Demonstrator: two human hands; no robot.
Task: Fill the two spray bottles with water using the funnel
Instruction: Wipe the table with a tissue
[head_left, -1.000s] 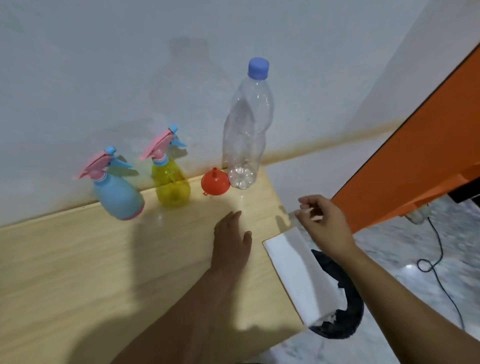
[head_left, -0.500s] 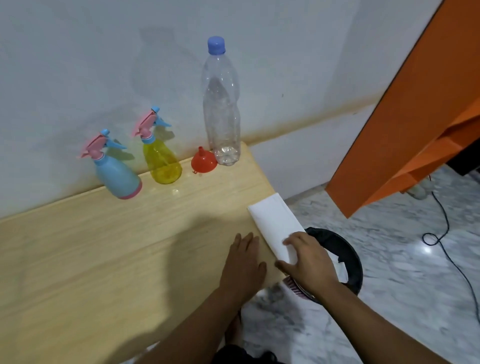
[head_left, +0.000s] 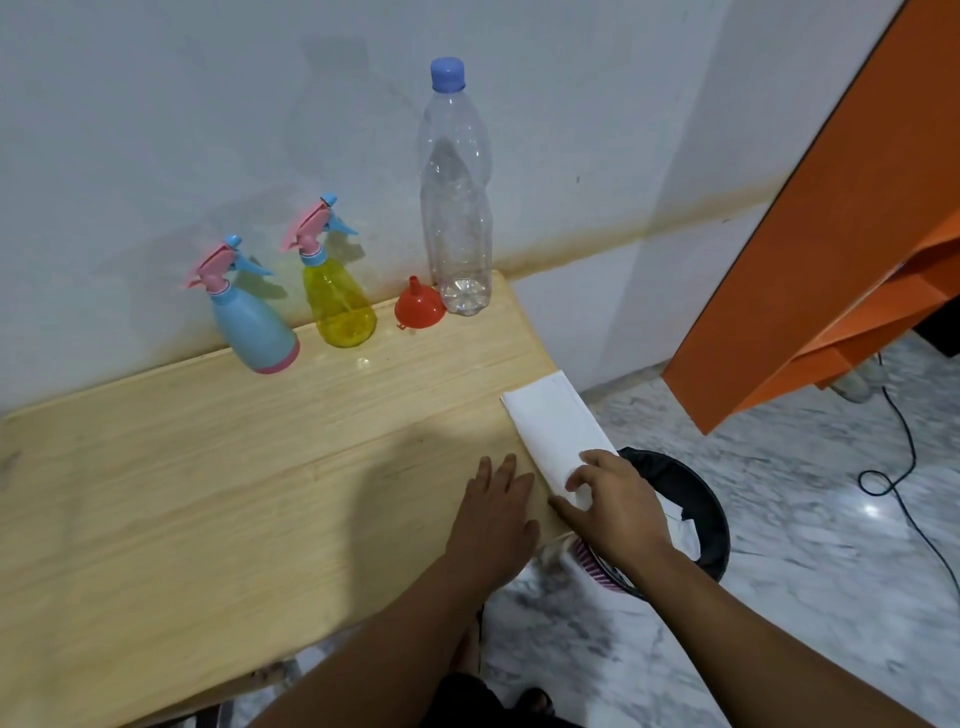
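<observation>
A blue spray bottle (head_left: 257, 327) and a yellow spray bottle (head_left: 337, 306), both with pink triggers, stand by the wall at the back of the wooden table (head_left: 208, 467). An orange funnel (head_left: 418, 306) lies mouth-down beside a tall clear plastic bottle (head_left: 457, 192) with a blue cap, which holds a little water at the bottom. My left hand (head_left: 493, 514) rests flat on the table's right front corner. My right hand (head_left: 613, 504) presses on the near end of a folded white paper (head_left: 556, 426) at the table's right edge.
A black bin (head_left: 696, 499) stands on the marble floor just below the table's right edge. An orange panel (head_left: 831, 260) leans at the right, with a black cable (head_left: 904, 467) on the floor. The white wall runs behind the table.
My right hand dropped from the paper's far end to its near end and now lies on it. My left hand slid back toward the table's front corner. The view pulled back.
</observation>
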